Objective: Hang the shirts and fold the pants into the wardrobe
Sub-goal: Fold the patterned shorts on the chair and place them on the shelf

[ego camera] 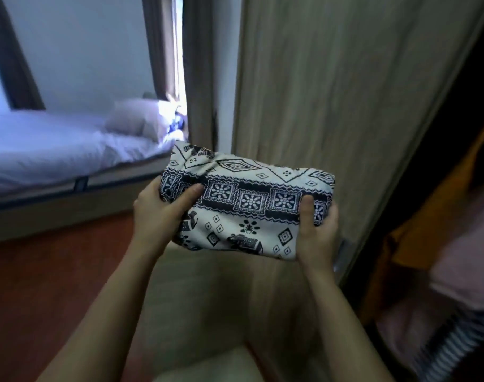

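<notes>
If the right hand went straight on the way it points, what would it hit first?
Probably the pale wood-grain wardrobe door behind the folded black-and-white patterned pants that the right hand grips; depth is unclear.

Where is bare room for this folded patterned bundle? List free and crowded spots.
Free: the white bed sheet left of the grey pillow, and the red-brown floor beside the bed. Crowded: the wardrobe opening at right, filled with orange, pink and striped clothes.

The folded pants (246, 199), cream with a dark blue elephant and flower pattern, are held level in the air before the wardrobe door (332, 92).
</notes>
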Demonstrator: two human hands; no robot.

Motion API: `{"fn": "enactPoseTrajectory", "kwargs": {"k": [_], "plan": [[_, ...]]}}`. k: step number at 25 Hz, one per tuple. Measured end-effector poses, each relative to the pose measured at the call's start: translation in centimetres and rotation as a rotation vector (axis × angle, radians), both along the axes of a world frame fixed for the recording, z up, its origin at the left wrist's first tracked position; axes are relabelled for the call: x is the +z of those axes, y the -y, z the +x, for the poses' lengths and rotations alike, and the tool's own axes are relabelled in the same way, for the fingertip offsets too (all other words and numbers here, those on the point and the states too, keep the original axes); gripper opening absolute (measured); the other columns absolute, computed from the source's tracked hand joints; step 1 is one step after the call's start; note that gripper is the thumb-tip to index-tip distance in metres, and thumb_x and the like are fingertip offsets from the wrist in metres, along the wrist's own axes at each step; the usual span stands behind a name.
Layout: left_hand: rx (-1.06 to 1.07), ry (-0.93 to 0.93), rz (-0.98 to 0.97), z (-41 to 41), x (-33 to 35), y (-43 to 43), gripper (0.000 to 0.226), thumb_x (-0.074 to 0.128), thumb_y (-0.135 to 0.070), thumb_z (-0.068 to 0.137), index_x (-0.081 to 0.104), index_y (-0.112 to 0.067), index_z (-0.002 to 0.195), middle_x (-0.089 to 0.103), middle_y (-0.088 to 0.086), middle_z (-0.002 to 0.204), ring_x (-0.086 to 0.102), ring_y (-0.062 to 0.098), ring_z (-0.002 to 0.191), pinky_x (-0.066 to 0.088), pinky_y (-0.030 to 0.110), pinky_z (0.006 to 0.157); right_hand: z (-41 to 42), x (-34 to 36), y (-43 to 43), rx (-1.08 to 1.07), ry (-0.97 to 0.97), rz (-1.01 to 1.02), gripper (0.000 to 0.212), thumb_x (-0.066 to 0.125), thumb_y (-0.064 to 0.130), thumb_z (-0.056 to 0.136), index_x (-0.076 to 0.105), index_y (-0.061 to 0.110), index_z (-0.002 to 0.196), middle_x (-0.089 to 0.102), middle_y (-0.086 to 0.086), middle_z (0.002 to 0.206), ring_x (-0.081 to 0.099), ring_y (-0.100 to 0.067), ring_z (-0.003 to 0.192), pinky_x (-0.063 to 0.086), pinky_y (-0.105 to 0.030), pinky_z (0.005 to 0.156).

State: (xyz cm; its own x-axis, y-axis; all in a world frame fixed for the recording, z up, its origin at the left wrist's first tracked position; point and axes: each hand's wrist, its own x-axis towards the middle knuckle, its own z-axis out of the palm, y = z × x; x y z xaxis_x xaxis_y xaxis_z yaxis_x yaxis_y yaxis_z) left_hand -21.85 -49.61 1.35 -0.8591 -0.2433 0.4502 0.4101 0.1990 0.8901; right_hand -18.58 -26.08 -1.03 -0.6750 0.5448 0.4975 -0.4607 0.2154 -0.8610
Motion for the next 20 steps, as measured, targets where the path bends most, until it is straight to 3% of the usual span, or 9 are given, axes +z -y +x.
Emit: {"fn": "enactPoseTrajectory", "kwargs": {"k": [2,4,8,10,13,20], "plan": [[-0.08,-0.143,0.048,0.8,6.8,-3.0,0.024,0.081,-0.034,0.069,0.069,-0.026,0.089,0.073,-0.013,0.079,0.068,0.002,0.077,0.054,0.026,0.074,1.6,7.0,-2.8,-0.085,-0.143,0.077,0.056,0.054,0.068,0.071,0.052,0.025,0.106,0.067,0.011,0.096,0.064,0.004,0.087,0.052,-0.019,0.074],[-0.162,-0.264,0.095,2.2,12.1,-6.5,0.022,0.078,-0.023,0.073,0.068,-0.021,0.092,0.072,-0.018,0.074,0.066,-0.002,0.071,0.051,0.018,0.066,4.2,13.0,-6.2,-0.165,-0.285,0.156,0.046,0.054,0.065,0.072,0.051,0.029,0.101,0.064,0.017,0.09,0.061,0.011,0.082,0.047,-0.009,0.069],[-0.281,-0.428,0.172,5.0,19.4,-14.9,0.033,0.078,-0.045,0.063,0.07,-0.027,0.09,0.074,-0.01,0.081,0.068,0.008,0.077,0.056,0.035,0.074,11.0,21.6,-14.2,-0.405,-0.474,0.333,0.043,0.053,0.062,0.074,0.05,0.026,0.098,0.06,0.022,0.085,0.059,0.015,0.079,0.042,-0.006,0.07],[-0.371,-0.478,0.214,6.6,22.1,-19.5,0.029,0.077,-0.044,0.063,0.07,-0.029,0.087,0.074,-0.012,0.08,0.068,0.007,0.076,0.057,0.04,0.077,14.6,24.4,-18.1,-0.514,-0.524,0.404,0.052,0.053,0.058,0.075,0.052,0.016,0.105,0.059,0.023,0.086,0.057,0.02,0.076,0.039,-0.001,0.066],[-0.5,-0.532,0.247,8.8,25.6,-26.9,0.04,0.077,-0.05,0.061,0.071,-0.029,0.093,0.075,-0.006,0.086,0.071,0.017,0.084,0.056,0.049,0.08,19.9,28.3,-23.7,-0.679,-0.548,0.491,0.052,0.052,0.061,0.075,0.051,0.017,0.104,0.059,0.022,0.086,0.056,0.02,0.074,0.039,-0.001,0.065],[-0.644,-0.61,0.289,12.8,31.1,-40.0,0.036,0.076,-0.05,0.066,0.07,-0.027,0.092,0.073,-0.009,0.083,0.069,0.01,0.081,0.056,0.043,0.081,29.1,34.4,-32.8,-0.96,-0.498,0.66,0.045,0.052,0.057,0.078,0.048,0.016,0.097,0.057,0.018,0.076,0.054,0.016,0.066,0.038,-0.003,0.057]]}}
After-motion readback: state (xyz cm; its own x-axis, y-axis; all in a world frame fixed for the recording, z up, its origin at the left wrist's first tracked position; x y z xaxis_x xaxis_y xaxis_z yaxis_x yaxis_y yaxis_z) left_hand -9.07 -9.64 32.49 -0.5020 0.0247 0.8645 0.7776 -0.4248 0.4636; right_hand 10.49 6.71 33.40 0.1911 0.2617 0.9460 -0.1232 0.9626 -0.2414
